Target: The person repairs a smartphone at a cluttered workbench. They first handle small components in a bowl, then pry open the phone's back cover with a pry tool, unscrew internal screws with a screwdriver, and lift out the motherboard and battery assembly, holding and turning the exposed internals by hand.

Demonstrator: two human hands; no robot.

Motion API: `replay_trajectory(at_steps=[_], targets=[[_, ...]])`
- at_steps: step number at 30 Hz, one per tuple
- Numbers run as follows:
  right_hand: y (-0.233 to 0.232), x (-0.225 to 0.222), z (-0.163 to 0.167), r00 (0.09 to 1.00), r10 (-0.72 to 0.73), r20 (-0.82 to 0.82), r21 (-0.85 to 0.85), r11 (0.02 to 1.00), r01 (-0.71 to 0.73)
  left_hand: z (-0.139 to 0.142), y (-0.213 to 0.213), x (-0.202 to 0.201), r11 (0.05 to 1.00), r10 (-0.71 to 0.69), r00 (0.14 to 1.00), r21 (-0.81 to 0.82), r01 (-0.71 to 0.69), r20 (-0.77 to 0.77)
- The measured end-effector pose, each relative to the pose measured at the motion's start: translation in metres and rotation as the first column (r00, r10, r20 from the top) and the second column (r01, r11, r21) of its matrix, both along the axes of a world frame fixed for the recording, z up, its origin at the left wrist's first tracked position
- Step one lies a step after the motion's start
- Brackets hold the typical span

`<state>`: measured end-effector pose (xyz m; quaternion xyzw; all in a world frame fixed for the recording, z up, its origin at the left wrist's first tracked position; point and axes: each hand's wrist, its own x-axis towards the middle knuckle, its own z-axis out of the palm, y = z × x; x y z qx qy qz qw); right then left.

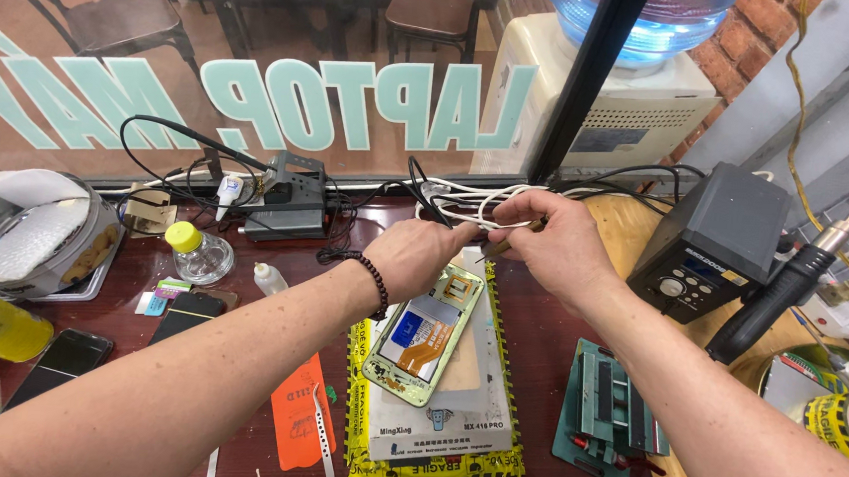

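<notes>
Phone repair shop, soldering station (713, 239), opened phone (425, 333)

Bench (544, 376): dark reddish wood, semi-glossy. Opened phone (425, 333): pale green glossy metal frame, orange flex ribbon inside. Work mat (491, 423) beneath: matt grey, yellow printed border. Tweezers (323, 431), near left: bright bare metal on an orange card. Solder station (713, 239), far right: matt dark grey plastic. Bracelet (378, 283): dark glossy beads.
</notes>
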<state>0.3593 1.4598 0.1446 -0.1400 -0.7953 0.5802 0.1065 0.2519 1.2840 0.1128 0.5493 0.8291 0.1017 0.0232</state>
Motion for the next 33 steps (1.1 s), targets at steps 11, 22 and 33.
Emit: replay_trajectory(at_steps=[11,22,33], targets=[[-0.002,0.015,-0.001,0.998,-0.048,-0.032,-0.094,0.995,0.045,-0.004,-0.007,-0.006,0.950,0.168,0.913,0.185,-0.251,0.373],[-0.005,0.019,-0.003,0.999,-0.033,-0.002,-0.104,0.994,0.033,0.005,-0.013,-0.002,0.944,0.234,0.858,0.104,-0.312,0.457],[0.001,0.019,-0.008,1.000,-0.022,0.003,-0.139,0.990,0.022,-0.002,-0.001,0.001,0.998,-0.011,0.998,-0.060,0.007,-0.060]])
